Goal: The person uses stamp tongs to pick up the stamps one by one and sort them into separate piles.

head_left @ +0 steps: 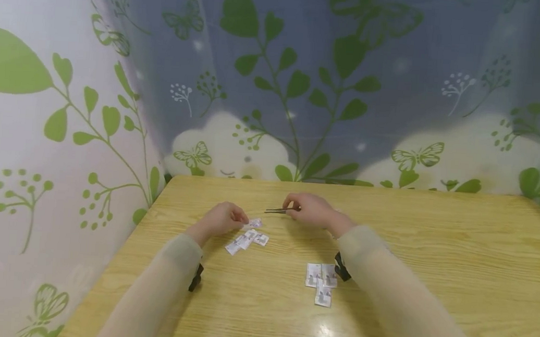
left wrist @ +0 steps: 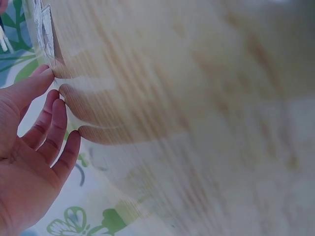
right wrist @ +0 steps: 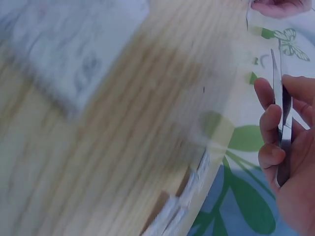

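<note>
At the left, my left hand (head_left: 221,219) rests low over the table, thumb and forefinger pinching the edge of a small white printed packet (head_left: 254,223). In the left wrist view the other fingertips of this hand (left wrist: 42,132) meet the tabletop beside the packet. Just below it lie several similar packets (head_left: 245,240), partly overlapping. My right hand (head_left: 311,210) holds metal tweezers (head_left: 276,210) above the table, their tips pointing left toward the left hand. In the right wrist view the tweezers (right wrist: 283,123) lie between thumb and fingers, with nothing seen between the tips.
Three more packets (head_left: 321,283) lie together nearer the front, close to the right forearm. The wooden table (head_left: 433,253) meets a patterned curtain (head_left: 276,85) at the back, and another patterned covering (head_left: 31,146) hangs along the left side. Dark wrist-worn devices show under both sleeves.
</note>
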{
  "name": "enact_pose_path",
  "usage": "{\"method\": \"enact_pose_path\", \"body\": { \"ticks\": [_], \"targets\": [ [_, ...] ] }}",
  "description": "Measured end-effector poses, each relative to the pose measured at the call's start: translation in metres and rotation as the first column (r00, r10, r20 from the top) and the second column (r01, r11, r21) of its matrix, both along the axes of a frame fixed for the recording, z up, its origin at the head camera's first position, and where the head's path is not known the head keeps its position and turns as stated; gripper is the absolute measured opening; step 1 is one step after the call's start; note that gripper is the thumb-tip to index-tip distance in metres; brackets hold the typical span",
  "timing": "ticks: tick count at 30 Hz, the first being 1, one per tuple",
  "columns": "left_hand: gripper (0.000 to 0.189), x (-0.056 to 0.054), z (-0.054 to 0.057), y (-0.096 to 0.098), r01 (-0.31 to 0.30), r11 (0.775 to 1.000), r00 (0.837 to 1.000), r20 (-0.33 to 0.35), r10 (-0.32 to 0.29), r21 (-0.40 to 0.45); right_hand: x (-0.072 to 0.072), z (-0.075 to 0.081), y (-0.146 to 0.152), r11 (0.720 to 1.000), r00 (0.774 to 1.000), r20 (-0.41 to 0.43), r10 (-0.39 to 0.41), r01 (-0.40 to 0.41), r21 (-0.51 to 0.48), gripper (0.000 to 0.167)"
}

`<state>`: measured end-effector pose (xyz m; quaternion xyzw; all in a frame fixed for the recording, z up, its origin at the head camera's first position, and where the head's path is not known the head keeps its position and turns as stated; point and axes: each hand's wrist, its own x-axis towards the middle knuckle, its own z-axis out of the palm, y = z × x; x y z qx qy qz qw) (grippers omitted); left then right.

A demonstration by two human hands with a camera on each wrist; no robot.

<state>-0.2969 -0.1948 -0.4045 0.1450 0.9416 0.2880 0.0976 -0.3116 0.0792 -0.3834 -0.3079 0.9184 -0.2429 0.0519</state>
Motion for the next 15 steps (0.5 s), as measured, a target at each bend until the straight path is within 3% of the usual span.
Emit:
{"method": "enact_pose_path", "body": {
  "ticks": [15],
  "targets": [
    [0.009, 0.005, 0.005, 0.002, -0.017, 1.0, 1.0, 0.011, 0.017, 0.009, 0.0, -0.003, -0.024, 0.994, 1.0, 0.013, 0.017, -0.018, 0.104, 0.016]
  ]
}}
